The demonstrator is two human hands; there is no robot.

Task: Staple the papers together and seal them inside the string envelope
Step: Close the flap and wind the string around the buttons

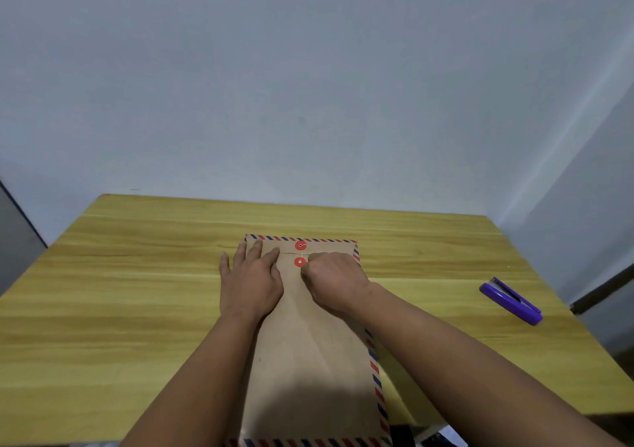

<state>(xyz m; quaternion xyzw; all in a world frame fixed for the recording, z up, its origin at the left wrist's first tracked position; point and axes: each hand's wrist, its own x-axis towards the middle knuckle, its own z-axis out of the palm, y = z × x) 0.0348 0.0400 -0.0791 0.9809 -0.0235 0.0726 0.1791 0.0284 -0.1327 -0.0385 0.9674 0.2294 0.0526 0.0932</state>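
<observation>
Envelope: brown kraft paper string envelope with red-and-blue striped edging lies flat along the middle of the yellow wooden surface, flap end away from the person, flap folded down
Closure: two red round buttons sit close together near the far end, the upper button on the flap and the lower button on the body; a thin string seems to run between them, too fine to follow
Left hand: left hand lies flat with fingers straight, pressing the envelope's left part beside the buttons
Right hand: right hand has curled fingers at the lower button, probably pinching the string, though the string itself is hidden
Stapler: purple stapler rests well apart on the right
Papers: not visible, likely already inside
Handling: light, thin and bendable, apt to slide on smooth wood; best pinned flat near the flap while the string end is wound
</observation>
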